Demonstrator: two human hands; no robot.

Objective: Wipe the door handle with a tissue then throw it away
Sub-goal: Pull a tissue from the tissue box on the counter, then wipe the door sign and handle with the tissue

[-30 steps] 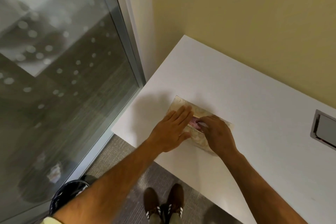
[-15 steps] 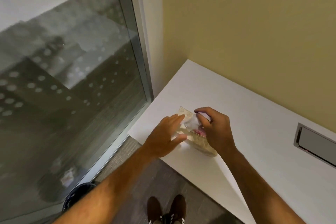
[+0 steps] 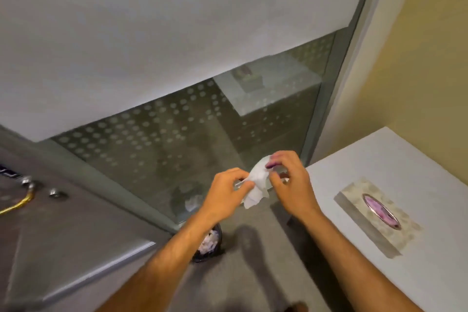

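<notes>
no text, label, brand or number can be read anywhere; the frame is too blurred for lettering.

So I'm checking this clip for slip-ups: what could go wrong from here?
The tissue is pinched only at its top between the left hand and right hand, so it could tear or drop. The bin below already looks full, so a tossed tissue might spill out.

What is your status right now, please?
Both hands, left and right, pinching the crumpled white tissue in mid-air. Door handle not wiped yet. Black waste bin below; nothing blocking.
</notes>
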